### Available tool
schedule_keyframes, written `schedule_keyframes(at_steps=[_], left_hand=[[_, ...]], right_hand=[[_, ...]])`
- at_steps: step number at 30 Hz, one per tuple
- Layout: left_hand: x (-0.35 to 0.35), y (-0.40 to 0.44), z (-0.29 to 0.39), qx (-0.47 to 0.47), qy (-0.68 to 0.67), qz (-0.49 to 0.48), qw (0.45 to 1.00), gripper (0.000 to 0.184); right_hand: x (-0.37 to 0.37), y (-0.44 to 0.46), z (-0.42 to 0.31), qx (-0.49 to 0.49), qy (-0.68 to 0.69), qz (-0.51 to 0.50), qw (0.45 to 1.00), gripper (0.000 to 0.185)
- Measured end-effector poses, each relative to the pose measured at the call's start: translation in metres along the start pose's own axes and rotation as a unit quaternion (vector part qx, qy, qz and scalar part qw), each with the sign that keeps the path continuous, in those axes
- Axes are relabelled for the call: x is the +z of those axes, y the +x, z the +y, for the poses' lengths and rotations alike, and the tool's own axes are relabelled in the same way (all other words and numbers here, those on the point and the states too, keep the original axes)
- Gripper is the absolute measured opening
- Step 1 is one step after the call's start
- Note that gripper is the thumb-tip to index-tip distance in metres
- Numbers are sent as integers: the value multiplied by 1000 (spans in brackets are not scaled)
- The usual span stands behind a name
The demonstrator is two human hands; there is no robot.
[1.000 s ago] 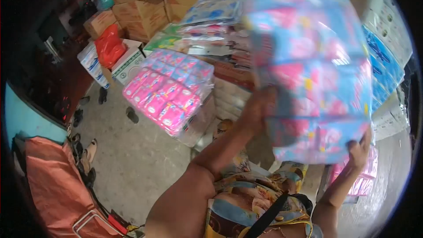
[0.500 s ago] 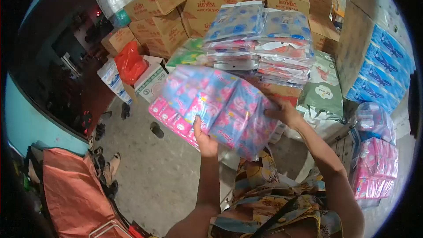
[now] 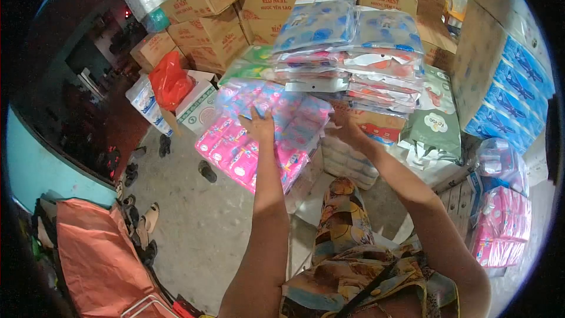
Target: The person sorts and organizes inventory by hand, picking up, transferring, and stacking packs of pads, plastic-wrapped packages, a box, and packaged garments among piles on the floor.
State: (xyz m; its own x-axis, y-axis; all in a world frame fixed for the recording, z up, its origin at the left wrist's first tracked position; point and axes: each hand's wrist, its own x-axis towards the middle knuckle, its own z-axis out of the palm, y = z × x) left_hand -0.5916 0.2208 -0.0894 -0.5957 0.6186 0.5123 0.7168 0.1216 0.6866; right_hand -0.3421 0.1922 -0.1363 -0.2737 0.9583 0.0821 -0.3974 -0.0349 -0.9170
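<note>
- Multipack in blue-and-pink wrap (image 3: 301,122) lies atop the pink multipack (image 3: 231,156).
- Left hand (image 3: 259,126): fingers spread over the upper wrap, above the pink multipack.
- Right hand (image 3: 348,131): right of the pink multipack; whether pinching, I cannot tell.
- Step, seemingly: settling the stack; next move calls for steadiness.

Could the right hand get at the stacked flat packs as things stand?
Probably yes: the right hand is close to the stacked flat packs, with their near side largely unblocked. Whether it touches the blue-and-pink pack is unclear.
</note>
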Motion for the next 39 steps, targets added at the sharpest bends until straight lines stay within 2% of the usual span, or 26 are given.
schedule_keyframes(at_steps=[1,2,3,7,10,12,14,16,17,18,19,20,21,22,24,25,26,27,29,32,33,34,35,36,37,39], left_hand=[[3,-4,-1,-5,83,-73,994,63],[3,-5,1,-19,45,-62,997,53],[3,-5,2,-20,48,-65,997,53],[8,-8,3,-27,81,-48,995,49],[9,-8,18,-36,135,-51,989,48],[13,-7,13,-33,163,-66,984,47],[31,-1,-10,-3,188,-45,981,52],[32,11,-18,-14,290,-100,952,56],[29,10,-22,29,339,-103,935,56],[46,22,-50,56,278,-117,952,57],[57,32,-60,135,455,-129,871,57],[76,44,-92,185,456,-72,867,58],[61,40,-66,109,449,-139,876,59],[50,35,-56,-16,246,-104,964,58],[65,33,-68,20,209,-93,973,55],[71,40,-77,28,184,-61,981,52],[75,47,-80,33,158,-27,987,49],[72,48,-77,23,171,-51,984,49],[57,44,-61,17,223,-73,972,49],[28,35,-33,58,273,-101,955,49],[4,-1,5,118,232,23,965,39],[23,-10,12,128,224,21,966,39],[47,-26,14,254,-9,-32,967,37],[60,-37,17,360,-237,-87,898,35],[49,-71,50,393,-283,-173,858,33],[7,-169,145,424,-307,-312,793,29]], right_hand=[[12,-18,-2,-49,-204,26,977,52],[16,-27,1,-94,-397,49,912,57],[16,-29,0,-45,-387,-2,921,62],[38,-36,-2,68,-445,-3,893,64],[53,-30,11,67,-410,-10,909,65],[69,-28,19,-133,-461,42,876,67],[75,-28,6,-57,-428,-12,902,66],[74,-30,-5,31,-380,-62,922,70],[62,-23,14,8,-437,-84,895,72],[65,-39,-4,19,-484,-76,871,74],[54,-43,2,-74,-448,-83,887,73],[53,-54,-7,-82,-521,-78,846,69],[48,-70,-21,-83,-590,-78,800,65],[36,-87,-33,-75,-592,-42,801,65],[13,-120,-55,12,-566,-63,822,57],[0,-140,-69,41,-598,-34,799,53],[-19,-162,-73,16,-560,9,829,51],[-38,-185,-76,-14,-520,51,852,49],[-60,-244,-107,44,-470,135,871,45],[-99,-337,-136,28,-485,315,815,41],[-102,-370,-151,6,-494,367,788,40],[-98,-398,-168,7,-447,428,786,38],[-95,-424,-186,7,-396,484,781,36],[-97,-449,-199,-16,-323,524,788,35],[-103,-471,-208,-40,-248,560,790,34],[-128,-501,-215,-133,-381,687,605,35]])
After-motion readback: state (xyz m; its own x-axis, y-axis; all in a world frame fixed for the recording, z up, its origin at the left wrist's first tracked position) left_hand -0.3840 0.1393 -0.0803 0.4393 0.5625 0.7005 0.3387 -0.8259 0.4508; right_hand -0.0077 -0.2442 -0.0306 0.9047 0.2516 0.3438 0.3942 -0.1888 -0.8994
